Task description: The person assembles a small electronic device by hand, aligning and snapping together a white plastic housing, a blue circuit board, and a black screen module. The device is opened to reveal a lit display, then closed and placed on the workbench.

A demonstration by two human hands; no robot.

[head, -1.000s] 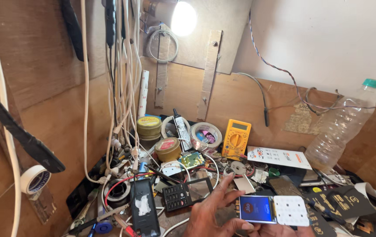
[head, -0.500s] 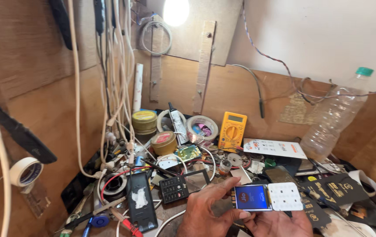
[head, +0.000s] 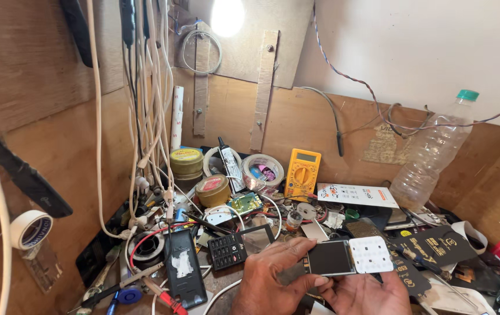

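— Holding anything, the two hands?
— Left hand pinches the phone front panel by its dark screen end; right hand cups it from below, grip closed on it.
— Where?
— Near edge, just above the cluttered surface, right of the black keypad phone.

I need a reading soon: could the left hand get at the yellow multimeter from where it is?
Probably yes, once freed: the left hand grips the phone panel, and the yellow multimeter leans uncovered against the back board, with only low clutter between.
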